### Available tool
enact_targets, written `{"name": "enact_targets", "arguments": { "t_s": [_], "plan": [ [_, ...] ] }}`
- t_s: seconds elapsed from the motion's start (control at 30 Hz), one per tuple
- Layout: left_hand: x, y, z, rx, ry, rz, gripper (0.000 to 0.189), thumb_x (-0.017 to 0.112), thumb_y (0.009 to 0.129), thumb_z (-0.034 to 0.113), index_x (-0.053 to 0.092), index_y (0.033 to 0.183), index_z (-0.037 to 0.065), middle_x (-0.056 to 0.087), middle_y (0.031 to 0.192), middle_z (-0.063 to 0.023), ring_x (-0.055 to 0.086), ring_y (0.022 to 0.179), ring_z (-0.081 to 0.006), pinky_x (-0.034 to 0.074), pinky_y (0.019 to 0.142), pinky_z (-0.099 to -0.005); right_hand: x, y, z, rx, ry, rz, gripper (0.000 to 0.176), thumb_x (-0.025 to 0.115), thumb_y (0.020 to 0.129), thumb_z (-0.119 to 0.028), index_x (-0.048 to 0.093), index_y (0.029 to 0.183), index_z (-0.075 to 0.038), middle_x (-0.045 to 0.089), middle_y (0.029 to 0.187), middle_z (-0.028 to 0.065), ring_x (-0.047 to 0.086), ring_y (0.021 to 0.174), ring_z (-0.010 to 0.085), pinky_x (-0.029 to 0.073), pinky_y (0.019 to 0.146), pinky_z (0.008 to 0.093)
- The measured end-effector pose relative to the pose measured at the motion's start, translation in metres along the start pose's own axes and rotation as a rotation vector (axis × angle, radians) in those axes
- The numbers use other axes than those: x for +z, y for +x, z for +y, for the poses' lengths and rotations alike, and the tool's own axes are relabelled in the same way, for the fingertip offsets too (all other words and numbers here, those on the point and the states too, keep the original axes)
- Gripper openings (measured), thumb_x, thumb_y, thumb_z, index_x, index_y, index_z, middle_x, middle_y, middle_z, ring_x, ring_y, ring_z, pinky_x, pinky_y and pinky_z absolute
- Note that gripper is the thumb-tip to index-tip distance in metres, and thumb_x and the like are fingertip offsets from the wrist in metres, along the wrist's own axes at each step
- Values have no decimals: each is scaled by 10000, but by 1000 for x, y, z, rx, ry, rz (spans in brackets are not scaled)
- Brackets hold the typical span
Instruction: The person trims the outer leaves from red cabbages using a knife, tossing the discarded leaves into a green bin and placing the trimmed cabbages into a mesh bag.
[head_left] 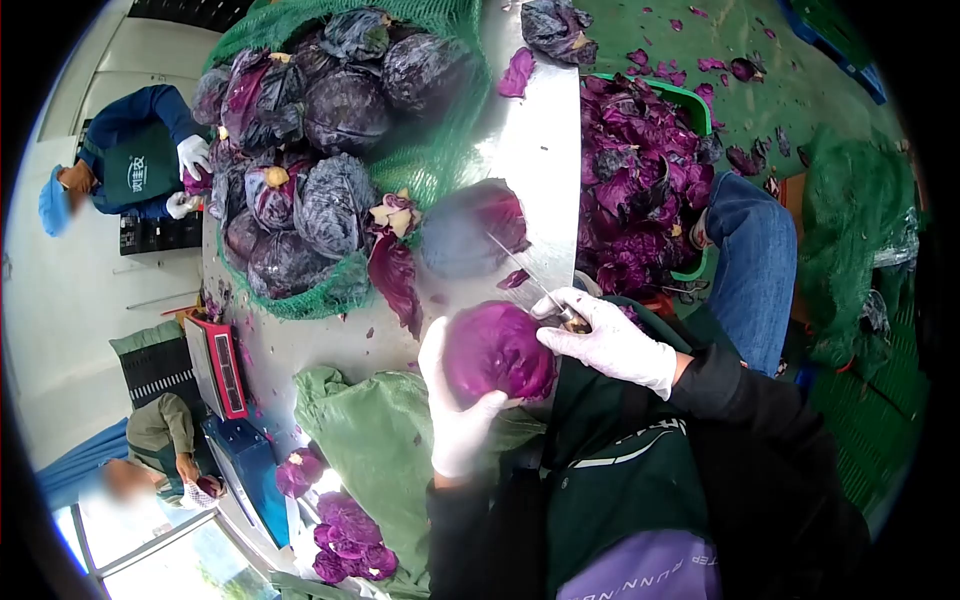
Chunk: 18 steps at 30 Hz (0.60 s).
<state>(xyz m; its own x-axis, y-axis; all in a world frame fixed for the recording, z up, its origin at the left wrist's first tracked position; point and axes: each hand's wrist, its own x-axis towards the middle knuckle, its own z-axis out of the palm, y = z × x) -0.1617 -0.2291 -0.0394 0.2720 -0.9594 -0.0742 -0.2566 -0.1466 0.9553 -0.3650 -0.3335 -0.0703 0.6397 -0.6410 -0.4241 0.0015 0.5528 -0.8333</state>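
Observation:
My left hand [455, 420], in a white glove, is wrapped round a peeled purple cabbage [497, 350] from its left and lower side. My right hand [610, 340], also gloved in white, grips the dark handle of a knife [573, 320], and its fingers lie close to the cabbage's right side. The thin blade points up and to the left, over a loose outer leaf [475, 228] on the metal table [545, 150]. Beside that leaf are a cut stem piece [395, 214] and a curled purple leaf [395, 280].
Unpeeled cabbages [345, 108] fill a green net [315, 300] at the upper left. A green crate [700, 105] of leaves stands right of the table. Green cloth [370, 430], peeled cabbages [350, 535] and a red scale [215, 365] lie lower left. Two people work at the left.

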Motion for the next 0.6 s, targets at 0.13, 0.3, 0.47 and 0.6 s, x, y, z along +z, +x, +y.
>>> {"name": "enact_targets", "arguments": {
  "t_s": [0.13,0.3,0.47,0.6],
  "plan": [
    [-6,-3,10,54,278,-120,1231,927,605,170,173,1568,27,266,1576,-151,342,1426,-297,285,1186,-430,4,7,-1,-54,-131,70,276,706,939,-230,603,1140,-71,548,917,-19,474,834,72,423,744,228],
    [8,9,29,122,655,-56,1240,956,579,268,223,1550,25,329,1518,-206,364,1396,-349,300,1169,-451,2,29,-3,-219,-318,210,212,604,988,-152,611,1157,-24,647,1034,85,601,901,117,497,795,277],
    [21,24,6,37,277,154,1122,956,588,283,325,1472,1,377,1404,-186,415,1312,-346,354,1115,-457,-4,8,-15,-614,-593,402,338,576,988,-200,590,1289,-47,635,985,175,654,860,342,540,754,384],
    [24,30,15,51,368,139,1068,944,602,222,347,1460,5,391,1384,-178,424,1302,-331,365,1106,-441,-1,-22,-18,-453,-878,197,514,488,1025,-273,394,1508,-125,646,873,144,645,660,314,525,584,396]
  ]
}}
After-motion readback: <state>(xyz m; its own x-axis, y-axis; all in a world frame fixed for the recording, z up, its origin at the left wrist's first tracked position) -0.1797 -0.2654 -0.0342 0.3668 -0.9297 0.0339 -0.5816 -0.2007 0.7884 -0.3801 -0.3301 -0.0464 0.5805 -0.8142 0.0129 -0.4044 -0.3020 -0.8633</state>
